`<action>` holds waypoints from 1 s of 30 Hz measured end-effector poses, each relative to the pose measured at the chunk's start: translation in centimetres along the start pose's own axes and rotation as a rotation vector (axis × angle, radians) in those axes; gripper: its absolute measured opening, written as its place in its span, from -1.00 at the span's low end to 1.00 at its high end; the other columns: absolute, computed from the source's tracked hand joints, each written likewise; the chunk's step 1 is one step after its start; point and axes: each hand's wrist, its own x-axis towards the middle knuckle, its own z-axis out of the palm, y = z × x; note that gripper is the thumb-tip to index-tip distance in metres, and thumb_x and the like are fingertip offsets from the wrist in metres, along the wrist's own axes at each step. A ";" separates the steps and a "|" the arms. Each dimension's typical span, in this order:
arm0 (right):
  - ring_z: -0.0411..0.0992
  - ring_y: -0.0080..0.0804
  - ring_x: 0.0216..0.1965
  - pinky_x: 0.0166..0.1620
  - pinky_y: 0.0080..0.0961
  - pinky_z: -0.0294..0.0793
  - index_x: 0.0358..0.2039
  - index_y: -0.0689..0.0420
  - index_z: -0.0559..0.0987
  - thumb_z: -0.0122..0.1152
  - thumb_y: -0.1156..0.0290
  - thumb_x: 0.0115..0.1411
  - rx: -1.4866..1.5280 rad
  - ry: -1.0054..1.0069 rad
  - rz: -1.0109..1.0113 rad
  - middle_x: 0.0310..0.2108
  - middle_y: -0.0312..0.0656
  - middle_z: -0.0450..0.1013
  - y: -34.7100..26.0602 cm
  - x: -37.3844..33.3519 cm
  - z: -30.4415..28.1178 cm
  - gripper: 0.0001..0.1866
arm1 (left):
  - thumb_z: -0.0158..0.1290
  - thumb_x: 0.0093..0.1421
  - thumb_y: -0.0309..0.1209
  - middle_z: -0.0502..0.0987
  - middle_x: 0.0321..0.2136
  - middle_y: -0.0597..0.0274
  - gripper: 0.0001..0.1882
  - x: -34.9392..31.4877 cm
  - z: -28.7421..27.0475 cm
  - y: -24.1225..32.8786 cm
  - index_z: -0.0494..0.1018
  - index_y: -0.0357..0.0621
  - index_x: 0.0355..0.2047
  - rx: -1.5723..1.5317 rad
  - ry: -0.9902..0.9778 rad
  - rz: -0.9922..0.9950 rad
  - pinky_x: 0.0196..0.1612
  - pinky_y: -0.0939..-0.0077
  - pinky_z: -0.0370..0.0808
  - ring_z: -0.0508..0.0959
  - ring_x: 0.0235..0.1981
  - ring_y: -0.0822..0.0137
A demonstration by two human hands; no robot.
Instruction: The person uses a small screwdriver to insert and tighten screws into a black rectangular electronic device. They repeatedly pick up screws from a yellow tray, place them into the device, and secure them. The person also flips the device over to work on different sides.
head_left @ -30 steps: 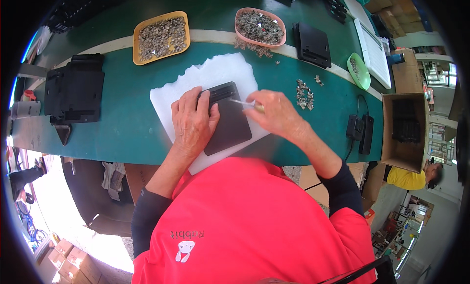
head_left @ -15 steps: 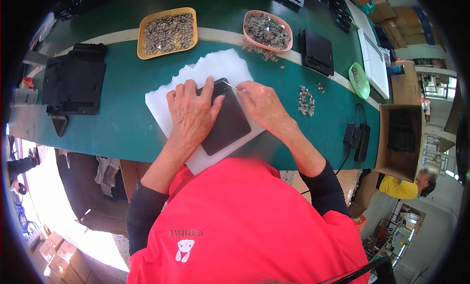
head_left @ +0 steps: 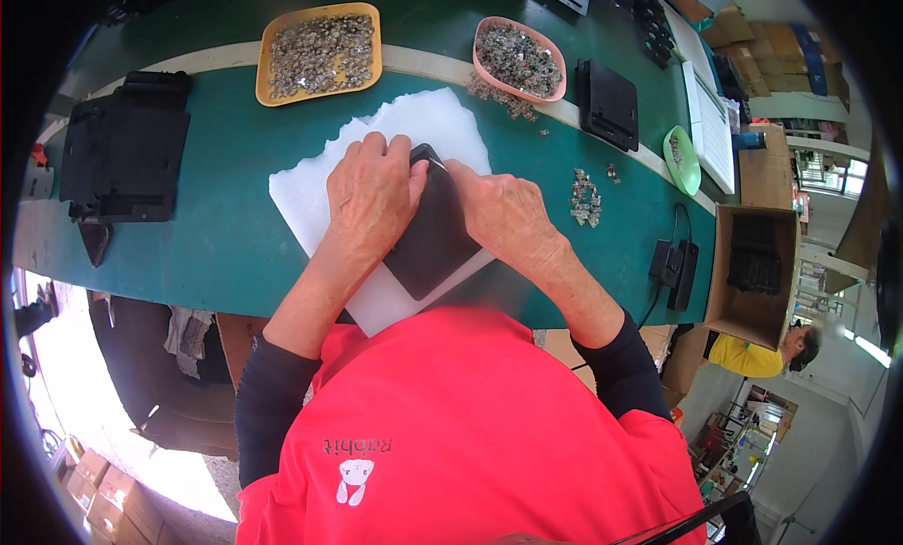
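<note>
A flat black plastic panel (head_left: 428, 249) with rounded corners lies on a white foam sheet (head_left: 306, 206) in front of me. Over its far left edge my left hand (head_left: 372, 192) is closed, fingers bent together, thumb along the top face. My right hand (head_left: 508, 211) is closed at the panel's far right corner, its fingertips close to the left thumb. A short pale piece of a thin metal tool (head_left: 435, 158) shows between the two hands; the right hand's fingers hide the rest. The far corner of the panel is mostly covered by both hands.
A yellow tray (head_left: 264, 70) and a pink tray (head_left: 555, 67) hold many small metal parts; loose metal clips (head_left: 585, 199) lie to the right. Black housings (head_left: 127, 155) stand left, another black part (head_left: 607, 103) right. A green bowl (head_left: 691, 169), power adapter (head_left: 666, 263) and open carton (head_left: 713, 272) are further right.
My right hand has shifted its fingers closer to the panel's corner, now covering most of the thin tool. The left fingers have bent and drawn together. The whole view has shifted slightly.
</note>
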 end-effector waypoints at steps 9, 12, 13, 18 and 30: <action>0.52 -0.03 -0.46 -0.35 -0.11 0.50 0.14 0.10 0.40 -0.04 0.48 0.17 -0.022 0.005 0.021 -0.51 -0.05 0.50 0.3 -0.6 0.9 -0.52 | 0.14 0.17 -0.29 0.49 -0.42 0.10 -0.79 -0.8 0.2 0.7 0.44 -0.18 -0.37 -0.042 -0.027 -0.050 -0.41 0.26 0.52 0.56 -0.39 0.11; 0.51 -0.05 -0.47 -0.35 -0.15 0.51 0.16 0.09 0.39 -0.03 0.48 0.16 -0.050 -0.003 0.021 -0.52 -0.08 0.49 0.2 -0.6 0.9 -0.50 | 0.12 0.18 -0.28 0.49 -0.44 0.10 -0.78 -0.8 0.2 0.9 0.41 -0.17 -0.36 -0.059 -0.050 -0.074 -0.40 0.23 0.49 0.56 -0.39 0.08; 0.51 -0.06 -0.48 -0.38 -0.18 0.50 0.16 0.12 0.39 -0.01 0.53 0.13 -0.055 0.013 0.004 -0.53 -0.06 0.49 0.2 -0.6 1.0 -0.48 | 0.12 0.18 -0.28 0.49 -0.44 0.10 -0.78 -0.8 0.3 0.9 0.41 -0.17 -0.36 -0.060 -0.048 -0.077 -0.40 0.23 0.49 0.56 -0.39 0.08; 0.51 -0.10 -0.52 -0.46 -0.26 0.50 0.17 0.16 0.38 0.02 0.62 0.08 -0.074 0.065 -0.046 -0.55 -0.05 0.48 0.5 -0.8 1.4 -0.43 | 0.13 0.18 -0.29 0.49 -0.45 0.09 -0.78 -0.8 0.4 0.9 0.40 -0.17 -0.37 -0.065 -0.045 -0.073 -0.41 0.23 0.49 0.56 -0.40 0.08; 0.51 -0.21 -0.58 -0.47 -0.39 0.53 0.20 0.25 0.33 0.12 0.58 -0.01 -0.496 -0.101 -0.121 -0.55 -0.11 0.47 -1.7 -0.1 0.7 -0.33 | 0.09 0.19 -0.29 0.52 -0.42 0.06 -0.79 -0.4 0.4 0.7 0.41 -0.20 -0.37 -0.119 -0.089 -0.119 -0.36 0.16 0.48 0.56 -0.38 0.02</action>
